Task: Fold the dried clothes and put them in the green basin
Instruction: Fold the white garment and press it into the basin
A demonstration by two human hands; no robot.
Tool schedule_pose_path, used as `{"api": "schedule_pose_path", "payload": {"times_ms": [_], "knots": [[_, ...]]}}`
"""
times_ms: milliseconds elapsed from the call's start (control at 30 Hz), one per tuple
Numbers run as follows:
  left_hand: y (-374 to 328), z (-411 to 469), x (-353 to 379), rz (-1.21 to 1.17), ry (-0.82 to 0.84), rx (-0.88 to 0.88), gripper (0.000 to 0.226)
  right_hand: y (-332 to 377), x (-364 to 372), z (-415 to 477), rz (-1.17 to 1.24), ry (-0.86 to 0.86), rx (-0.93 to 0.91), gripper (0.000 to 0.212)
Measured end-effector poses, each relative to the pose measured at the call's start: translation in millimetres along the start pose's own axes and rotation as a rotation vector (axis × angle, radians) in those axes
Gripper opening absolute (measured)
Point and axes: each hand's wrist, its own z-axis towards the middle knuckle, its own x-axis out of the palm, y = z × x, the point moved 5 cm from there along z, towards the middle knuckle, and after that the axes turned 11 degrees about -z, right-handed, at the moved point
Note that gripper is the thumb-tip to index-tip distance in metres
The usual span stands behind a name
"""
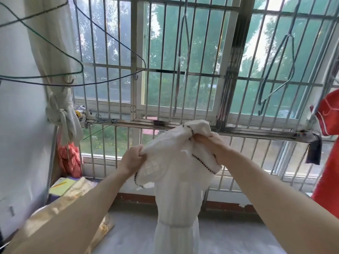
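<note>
A white dress (177, 204) with dark dotted trim hangs down in front of me, its top bunched up between my hands. My left hand (133, 158) grips the fabric at the left shoulder. My right hand (211, 145) grips the bunched collar part on the right, slightly higher. The skirt falls out of view at the bottom edge. No green basin is in view.
A barred window (183, 70) fills the background. Empty wire hangers (277, 74) hang above, left and right. A red garment (328, 154) hangs at the right edge. A tied curtain (62, 114), a pink bag (70, 162) and a cream cloth (73, 198) are on the left.
</note>
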Motion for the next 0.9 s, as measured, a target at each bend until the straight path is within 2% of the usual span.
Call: {"api": "schedule_pose_path", "payload": {"times_ms": [67,200,267,367,467,567,667,733,800,900], "knots": [[13.6,-7.8,7.8,0.05,0.014,-0.005,0.028,-11.5,0.3,-3.9,0.005,0.005,0.02,0.015],[26.4,-23.2,17.0,-0.025,0.159,-0.136,0.02,-23.9,-0.7,-9.6,-0.039,-0.011,0.071,0.016],[25.7,-26.9,16.4,0.018,0.075,-0.173,0.018,-30.6,6.1,-10.3,-0.057,-0.013,0.108,0.017],[21.6,-32.6,15.0,0.09,-0.174,-0.176,0.009,-37.1,19.9,-7.2,0.008,-0.01,0.16,0.019],[15.2,-40.1,30.9,0.056,-0.16,-0.175,0.009,-43.1,30.8,-1.9,0.096,-0.026,0.264,0.017],[14.7,-48.5,53.2,-0.116,-0.071,-0.231,0.007,-48.8,39.0,-0.1,0.193,-0.019,0.362,0.019],[11.7,-61.5,75.5,-0.609,0.057,-0.364,0.034,-55.0,48.6,-2.1,0.286,0.007,0.459,0.021],[10.9,-69.0,92.0,-0.856,0.167,-0.394,0.042,-57.9,52.3,-4.5,0.388,0.009,0.531,0.023],[9.9,-74.2,101.0,-0.898,0.236,-0.379,0.044,-59.8,54.4,-4.4,0.527,-0.005,0.573,0.024],[3.3,-76.4,107.8,-0.805,0.217,-0.303,0.038,-61.2,60.1,-1.3,0.751,-0.036,0.597,0.025]]}}
